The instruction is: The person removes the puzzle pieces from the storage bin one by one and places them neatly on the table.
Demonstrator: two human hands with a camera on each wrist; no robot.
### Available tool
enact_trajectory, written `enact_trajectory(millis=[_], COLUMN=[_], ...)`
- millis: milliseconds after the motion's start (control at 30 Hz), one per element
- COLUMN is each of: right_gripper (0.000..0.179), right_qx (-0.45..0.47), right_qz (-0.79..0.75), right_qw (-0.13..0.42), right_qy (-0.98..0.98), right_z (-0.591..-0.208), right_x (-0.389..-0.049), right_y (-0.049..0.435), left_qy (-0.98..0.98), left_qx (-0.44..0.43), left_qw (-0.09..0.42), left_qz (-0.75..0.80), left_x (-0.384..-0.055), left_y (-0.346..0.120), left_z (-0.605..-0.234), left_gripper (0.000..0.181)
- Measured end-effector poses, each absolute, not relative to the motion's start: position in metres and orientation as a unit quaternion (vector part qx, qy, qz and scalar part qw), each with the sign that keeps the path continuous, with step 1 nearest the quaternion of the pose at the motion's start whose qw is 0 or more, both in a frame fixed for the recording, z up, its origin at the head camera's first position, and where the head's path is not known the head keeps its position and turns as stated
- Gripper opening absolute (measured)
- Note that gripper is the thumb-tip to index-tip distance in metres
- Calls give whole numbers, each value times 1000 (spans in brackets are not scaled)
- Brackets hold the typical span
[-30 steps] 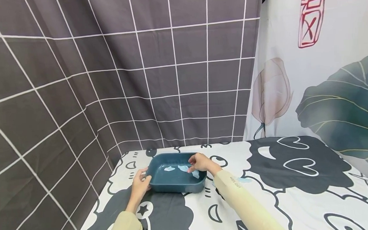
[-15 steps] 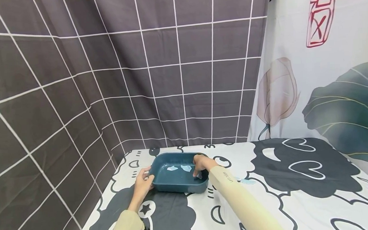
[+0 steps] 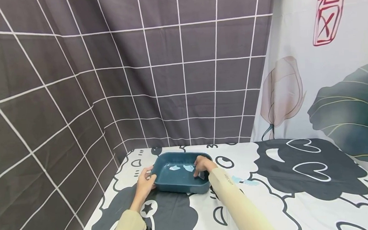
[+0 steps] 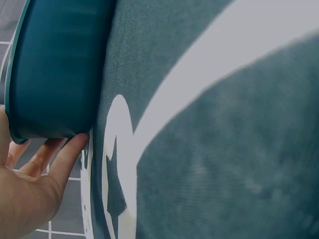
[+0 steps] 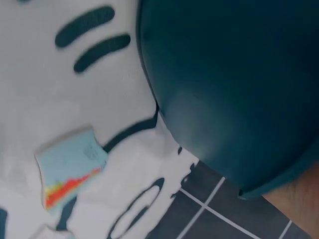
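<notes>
1. The blue tray sits lower centre of the frame, two pale pieces inside;
2. the right hand dips into its right end, fingers pointing down at a third piece; their gap and grip cannot be told; an edge hold would suit;
3. at left, the left hand holds the tray with curled fingers; steadiness should prevent sliding.
</notes>
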State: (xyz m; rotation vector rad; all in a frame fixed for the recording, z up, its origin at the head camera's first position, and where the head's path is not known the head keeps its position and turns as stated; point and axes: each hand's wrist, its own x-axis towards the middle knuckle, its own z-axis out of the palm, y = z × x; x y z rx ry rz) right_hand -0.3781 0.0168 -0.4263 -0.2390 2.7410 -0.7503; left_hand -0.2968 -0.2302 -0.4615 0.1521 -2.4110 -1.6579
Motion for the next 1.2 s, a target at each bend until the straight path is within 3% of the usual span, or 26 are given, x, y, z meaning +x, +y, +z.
enact_trajectory(millis=[200,467,733,967,1200], right_gripper=[55,40,30,34,40], right_qx=[-84,-82,-121,-135,-209], right_qz=[-285,-310,-327,-398,-454], right_qw=[120,97,82,86,95], right_qy=[947,942,934,903,861], right_z=[-467,-437,-439,-437,-425], right_x=[-411,-369,-363,-360,-353], right_y=[19,13,13,15,23], left_qy=[-816,-816,-816,-816,-811], left_qx=[51,54,53,56,59], left_qw=[104,103,109,109,107], left_qz=[-566,-567,-566,-564,-573], left_x=[-299,-299,-299,-299,-298], left_y=[-228,-228,-229,-229,-229], left_z=[-460,-461,-462,-464,-463], left_gripper=[45,44,44,45,46])
